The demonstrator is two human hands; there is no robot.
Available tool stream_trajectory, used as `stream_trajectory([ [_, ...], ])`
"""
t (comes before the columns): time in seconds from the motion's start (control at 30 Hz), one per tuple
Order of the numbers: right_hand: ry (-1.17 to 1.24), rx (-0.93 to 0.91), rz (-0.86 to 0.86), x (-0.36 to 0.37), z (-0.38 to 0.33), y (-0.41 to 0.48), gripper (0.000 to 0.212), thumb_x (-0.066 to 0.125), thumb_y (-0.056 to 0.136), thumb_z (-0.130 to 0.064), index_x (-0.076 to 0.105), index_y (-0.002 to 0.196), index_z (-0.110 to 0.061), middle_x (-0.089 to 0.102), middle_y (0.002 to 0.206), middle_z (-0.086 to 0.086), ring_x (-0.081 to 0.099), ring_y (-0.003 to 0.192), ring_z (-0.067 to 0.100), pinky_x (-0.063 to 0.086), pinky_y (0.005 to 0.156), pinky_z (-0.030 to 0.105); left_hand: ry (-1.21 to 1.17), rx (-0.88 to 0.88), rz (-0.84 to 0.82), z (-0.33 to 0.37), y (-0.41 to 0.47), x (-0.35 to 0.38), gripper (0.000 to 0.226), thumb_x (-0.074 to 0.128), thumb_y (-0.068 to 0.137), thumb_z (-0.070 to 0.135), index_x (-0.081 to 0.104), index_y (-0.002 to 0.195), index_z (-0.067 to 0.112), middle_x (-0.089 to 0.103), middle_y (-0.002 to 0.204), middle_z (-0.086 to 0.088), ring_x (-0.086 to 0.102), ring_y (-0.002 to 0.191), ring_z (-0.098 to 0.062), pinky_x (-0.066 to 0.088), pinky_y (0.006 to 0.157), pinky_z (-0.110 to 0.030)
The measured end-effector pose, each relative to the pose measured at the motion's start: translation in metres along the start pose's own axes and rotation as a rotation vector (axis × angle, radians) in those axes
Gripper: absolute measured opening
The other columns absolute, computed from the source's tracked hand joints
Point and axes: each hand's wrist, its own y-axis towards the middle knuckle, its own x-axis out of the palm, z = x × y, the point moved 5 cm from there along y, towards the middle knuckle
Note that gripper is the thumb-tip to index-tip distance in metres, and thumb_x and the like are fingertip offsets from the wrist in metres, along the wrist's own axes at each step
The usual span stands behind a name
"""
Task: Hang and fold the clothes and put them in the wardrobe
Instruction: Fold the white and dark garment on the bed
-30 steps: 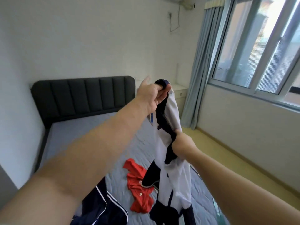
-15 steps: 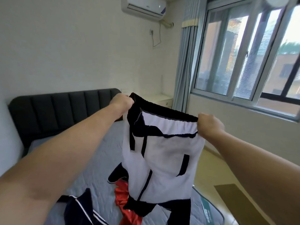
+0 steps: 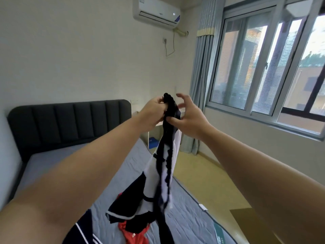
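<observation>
Nearest me, at the foot end of the bed (image 3: pixel 49 161), a navy garment w/ white stripes (image 3: pixel 82 235) lies on the mattress, cut off by the bottom edge of view. Just beside it, toward the bed's window side, lies a crumpled red garment (image 3: pixel 135 234). The task item, a white-and-navy garment (image 3: pixel 175 148), hangs bunched into a narrow strip above the bed's foot end; its dark lower end overlaps the red garment in view & I can't tell if they touch. Off the bed's window side: yellowish floor (image 3: pixel 211 182).

Further out, both bare arms reach fwd over the bed. The left hand (image 3: pixel 153 113) holds the top of the hanging garment: grip clamped on the gathered dark band, fingers curled round it. The right hand (image 3: pixel 191 120) is just beside it, grip apart: fingers spread & loosely bent, thumb lying against the dark cloth below the left hand.

Beyond the hands, at the bed's head end, a dark padded headboard (image 3: pixel 70 124) stands against the white wall. Next to the bed's head on the window side, a white nightstand (image 3: pixel 154 133), partly hidden by the hands. Past that a grey-blue curtain (image 3: pixel 200 76) hangs beside a big window (image 3: pixel 260 67). High on the wall above the bed's head end: an AC unit (image 3: pixel 156 13) w/ a socket (image 3: pixel 164 40) & cord below it.
</observation>
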Motion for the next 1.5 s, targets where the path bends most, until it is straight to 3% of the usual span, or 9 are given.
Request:
stream_trajectory([
  [0.23, -0.231, 0.107, 0.077, -0.012, 0.011, 0.011, 0.019, 0.058, 0.087, -0.014, 0.051, 0.105, -0.016, 0.058, 0.086, 0.0, 0.061, 0.083, 0.027, 0.053, 0.068, 0.038, -0.271, -0.115, 0.1, -0.049, -0.014, 0.005, 0.044, 0.069, 0.092, 0.024, 0.047, 0.128, 0.008, 0.065, 0.096, -0.007, 0.067, 0.071, -0.014, 0.055, 0.062, -0.029],
  [0.47, -0.234, 0.263, 0.173, -0.045, 0.048, 0.011, 0.017, 0.053, 0.086, -0.009, 0.049, 0.101, -0.017, 0.056, 0.094, 0.009, 0.058, 0.08, 0.027, 0.054, 0.065, 0.04, 0.665, -0.146, -0.093, -0.162, -0.059, -0.006, 0.019, 0.071, 0.081, 0.013, 0.063, 0.094, 0.025, 0.071, 0.09, 0.002, 0.069, 0.087, -0.018, 0.054, 0.073, -0.03],
  [0.6, -0.293, 0.343, 0.214, -0.073, 0.081, 0.012, 0.016, 0.053, 0.086, -0.009, 0.047, 0.099, -0.014, 0.055, 0.085, 0.007, 0.058, 0.076, 0.028, 0.058, 0.066, 0.046, 1.08, -0.288, -0.229, -0.201, -0.057, -0.012, 0.022, 0.063, 0.08, 0.009, 0.05, 0.066, 0.021, 0.063, 0.074, -0.001, 0.067, 0.083, -0.026, 0.042, 0.06, -0.022],
  [0.77, -0.476, 0.432, 0.21, -0.105, 0.143, 0.012, 0.023, 0.061, 0.088, -0.023, 0.043, 0.101, -0.015, 0.06, 0.087, 0.009, 0.058, 0.07, 0.026, 0.046, 0.054, 0.035, 0.742, -0.598, 0.078, -0.192, -0.004, -0.047, 0.026, 0.045, 0.085, -0.003, 0.07, 0.093, -0.003, 0.073, 0.078, -0.023, 0.073, 0.065, -0.033, 0.063, 0.059, -0.04],
  [0.9, -0.375, 0.588, 0.074, -0.111, 0.189, 0.027, 0.04, 0.072, 0.089, -0.031, 0.04, 0.109, -0.019, 0.055, 0.091, 0.006, 0.067, 0.068, 0.031, 0.059, 0.047, 0.04, 0.514, -0.442, 0.335, -0.16, 0.073, -0.059, 0.035, 0.037, 0.087, -0.01, 0.069, 0.095, 0.003, 0.068, 0.089, -0.024, 0.07, 0.064, -0.038, 0.061, 0.062, -0.056],
  [1.0, -0.316, 0.73, -0.192, -0.106, 0.218, 0.044, 0.04, 0.081, 0.084, -0.033, 0.055, 0.109, -0.014, 0.06, 0.102, 0.009, 0.071, 0.078, 0.031, 0.063, 0.057, 0.04, 0.536, -0.291, 0.424, -0.14, 0.132, -0.065, 0.033, 0.04, 0.085, -0.011, 0.067, 0.091, 0.007, 0.064, 0.095, -0.02, 0.069, 0.076, -0.041, 0.061, 0.067, -0.057],
  [1.2, -0.215, 0.837, -0.472, -0.092, 0.274, 0.083, 0.024, 0.08, 0.084, -0.007, 0.065, 0.102, -0.003, 0.069, 0.102, 0.017, 0.072, 0.082, 0.027, 0.064, 0.074, 0.039, 0.875, -0.176, 0.229, -0.124, 0.216, -0.08, 0.037, 0.05, 0.08, -0.01, 0.072, 0.086, 0.018, 0.073, 0.097, -0.004, 0.066, 0.094, -0.023, 0.055, 0.084, -0.032],
  [1.37, -0.452, 0.782, -0.247, -0.079, 0.315, 0.133, 0.027, 0.071, 0.088, -0.028, 0.064, 0.088, -0.002, 0.073, 0.066, 0.011, 0.073, 0.056, 0.024, 0.061, 0.056, 0.03, 1.028, -0.332, 0.08, -0.132, 0.239, -0.103, 0.05, 0.04, 0.08, -0.012, 0.076, 0.087, 0.02, 0.073, 0.088, -0.006, 0.07, 0.083, -0.025, 0.06, 0.061, -0.033],
  [1.5, -0.601, 0.831, -0.445, -0.057, 0.347, 0.153, 0.037, 0.069, 0.087, -0.036, 0.063, 0.092, -0.001, 0.074, 0.064, 0.009, 0.073, 0.054, 0.021, 0.059, 0.055, 0.027, 1.053, -0.574, -0.033, -0.158, 0.238, -0.114, 0.049, 0.043, 0.082, -0.014, 0.079, 0.084, 0.018, 0.077, 0.079, -0.006, 0.075, 0.073, -0.024, 0.062, 0.058, -0.035],
])
